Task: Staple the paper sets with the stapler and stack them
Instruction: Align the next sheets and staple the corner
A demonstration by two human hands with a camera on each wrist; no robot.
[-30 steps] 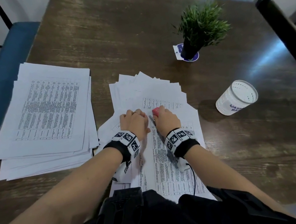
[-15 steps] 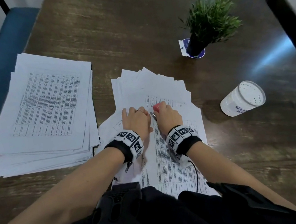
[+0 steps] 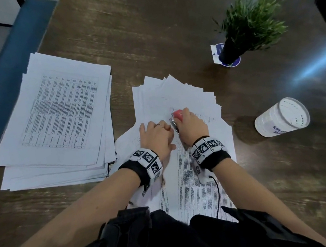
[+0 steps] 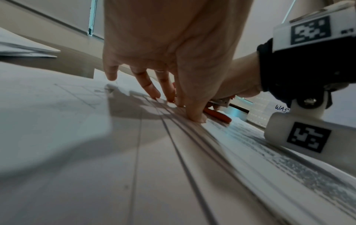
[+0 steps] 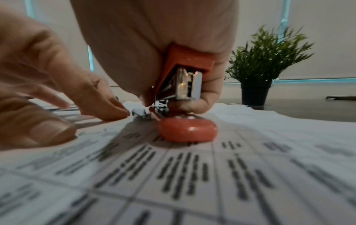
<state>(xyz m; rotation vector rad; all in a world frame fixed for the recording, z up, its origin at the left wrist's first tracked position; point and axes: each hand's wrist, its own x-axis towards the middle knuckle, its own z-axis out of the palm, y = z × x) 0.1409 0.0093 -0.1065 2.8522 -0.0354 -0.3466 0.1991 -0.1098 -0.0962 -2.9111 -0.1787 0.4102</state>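
Nearest, the printed paper set [image 3: 190, 183] lies on the tabletop [image 3: 164, 27]. The left hand [image 3: 155, 137], fingers straight, presses it flat so sheets stay aligned. Beside it the right hand [image 3: 191, 127] has its grip clenched round the orange stapler [image 5: 185, 94]. Farther left, a paper stack [image 3: 59, 122] waits.

Glossy red plastic stapler [image 5: 186, 130] with shiny metal, matt paper sheets [image 3: 177, 95], wood-grain table [image 3: 143, 30]
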